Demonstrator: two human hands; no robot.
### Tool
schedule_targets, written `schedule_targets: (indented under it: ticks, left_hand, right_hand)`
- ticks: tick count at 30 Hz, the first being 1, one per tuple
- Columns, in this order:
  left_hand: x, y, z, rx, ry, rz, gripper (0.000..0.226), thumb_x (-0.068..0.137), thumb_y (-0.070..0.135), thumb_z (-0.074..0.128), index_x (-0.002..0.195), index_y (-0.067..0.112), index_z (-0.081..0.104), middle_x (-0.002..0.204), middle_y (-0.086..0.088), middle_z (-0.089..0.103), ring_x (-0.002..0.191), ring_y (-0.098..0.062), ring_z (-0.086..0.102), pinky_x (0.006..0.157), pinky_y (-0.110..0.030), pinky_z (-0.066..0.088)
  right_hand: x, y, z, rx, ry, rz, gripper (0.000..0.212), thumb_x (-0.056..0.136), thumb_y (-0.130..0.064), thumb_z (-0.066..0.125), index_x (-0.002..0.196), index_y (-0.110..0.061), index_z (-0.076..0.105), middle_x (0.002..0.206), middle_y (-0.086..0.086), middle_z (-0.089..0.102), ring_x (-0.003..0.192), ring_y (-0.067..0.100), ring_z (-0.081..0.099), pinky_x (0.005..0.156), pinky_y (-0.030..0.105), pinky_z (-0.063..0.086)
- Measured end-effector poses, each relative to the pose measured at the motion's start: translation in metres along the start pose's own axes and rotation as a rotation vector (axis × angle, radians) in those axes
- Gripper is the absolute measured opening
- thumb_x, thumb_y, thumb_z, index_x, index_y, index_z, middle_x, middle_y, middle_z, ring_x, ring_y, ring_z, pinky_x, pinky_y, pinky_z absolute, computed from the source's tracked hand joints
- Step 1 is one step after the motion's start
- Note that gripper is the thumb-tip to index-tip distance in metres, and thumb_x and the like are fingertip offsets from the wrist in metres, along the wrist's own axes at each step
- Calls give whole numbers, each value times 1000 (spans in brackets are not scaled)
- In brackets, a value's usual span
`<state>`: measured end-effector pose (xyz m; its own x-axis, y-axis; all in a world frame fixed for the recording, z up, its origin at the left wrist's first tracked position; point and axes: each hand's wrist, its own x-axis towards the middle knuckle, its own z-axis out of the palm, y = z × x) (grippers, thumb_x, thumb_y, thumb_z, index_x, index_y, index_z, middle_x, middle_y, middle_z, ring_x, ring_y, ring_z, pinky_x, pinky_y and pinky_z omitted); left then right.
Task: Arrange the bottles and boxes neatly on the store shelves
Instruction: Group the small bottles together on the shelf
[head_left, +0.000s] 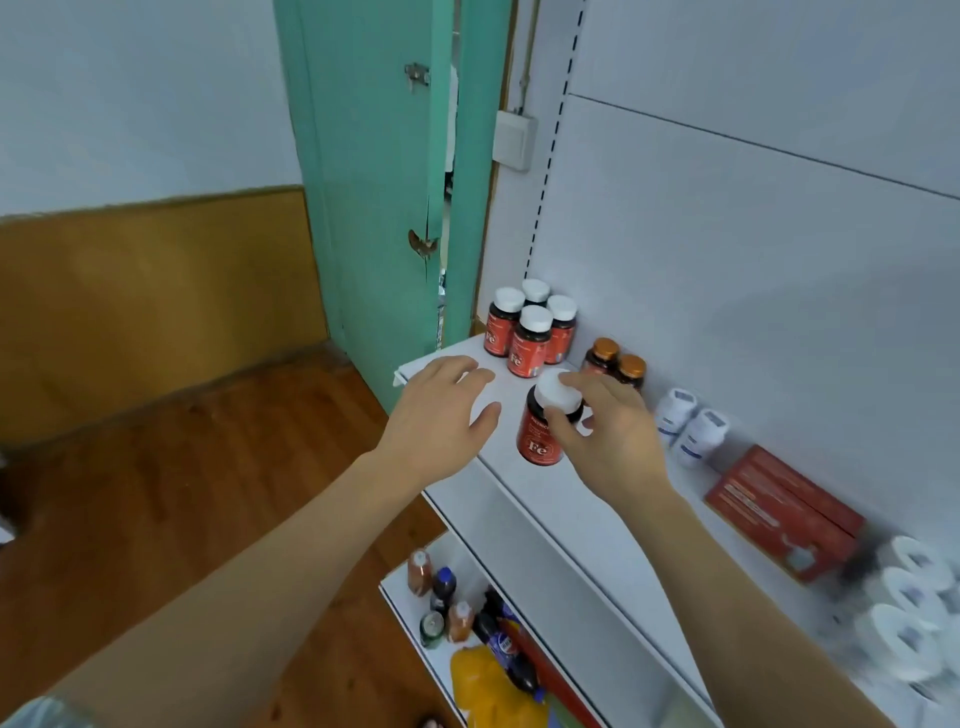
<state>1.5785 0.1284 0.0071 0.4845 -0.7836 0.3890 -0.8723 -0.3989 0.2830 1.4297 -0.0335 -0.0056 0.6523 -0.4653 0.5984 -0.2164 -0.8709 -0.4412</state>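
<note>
My right hand (608, 436) grips a red "Fe" bottle (540, 431) by its white cap, holding it upright over the white shelf (524, 493). My left hand (441, 410) hovers beside it with fingers spread and relaxed, holding nothing. Several matching red bottles (530, 332) stand grouped at the shelf's far left end. Behind my right hand stand two dark bottles with orange caps (615, 364). Further right lie two white bottles (691, 426), then a red box (784, 514), then several more white bottles (904, 613).
A lower shelf (400, 592) holds drink bottles, a can and a yellow packet (488, 680). A green door (384, 182) stands left of the shelving, with wooden floor (208, 467) below it. The shelf's white back panel (753, 260) rises behind the goods.
</note>
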Motion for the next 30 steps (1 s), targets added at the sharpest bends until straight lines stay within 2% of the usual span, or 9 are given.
schedule_targets:
  ticks: [7, 12, 17, 21, 30]
  left_hand:
    - [84, -81, 13, 40, -83, 25, 42, 98, 36, 48, 136, 19, 53, 138, -2, 52, 127, -22, 46, 107, -37, 39]
    - [136, -121, 27, 35, -109, 68, 42, 97, 36, 49, 135, 19, 54, 136, -2, 53, 127, -21, 47, 106, -37, 40]
    - [181, -157, 48, -29, -149, 152, 40, 95, 33, 52, 131, 15, 56, 131, -4, 56, 123, -25, 49, 102, -41, 44]
    - [212, -174, 65, -111, -183, 277, 38, 92, 29, 56, 126, 13, 60, 125, -4, 59, 119, -26, 52, 97, -42, 46]
    - [257, -201, 81, -251, -240, 521, 39, 94, 31, 56, 130, 15, 58, 126, -1, 59, 119, -20, 52, 99, -36, 45]
  right_hand:
    - [85, 11, 92, -28, 7, 8, 34, 83, -26, 70, 116, -14, 66, 107, 3, 68, 90, 29, 59, 74, 45, 54]
    - [123, 14, 136, -91, 2, 64, 33, 83, -22, 71, 114, -12, 66, 104, 7, 68, 89, 33, 61, 73, 40, 54]
    - [139, 17, 166, -167, -12, 91, 33, 83, -20, 71, 115, -11, 66, 107, 8, 67, 89, 33, 60, 71, 37, 51]
    - [145, 13, 184, -252, 11, 153, 30, 83, -16, 71, 112, -10, 66, 102, 8, 67, 83, 31, 59, 67, 32, 46]
    - [156, -7, 203, -368, 25, 313, 33, 88, -16, 69, 120, -9, 64, 117, 5, 65, 103, 29, 59, 79, 36, 52]
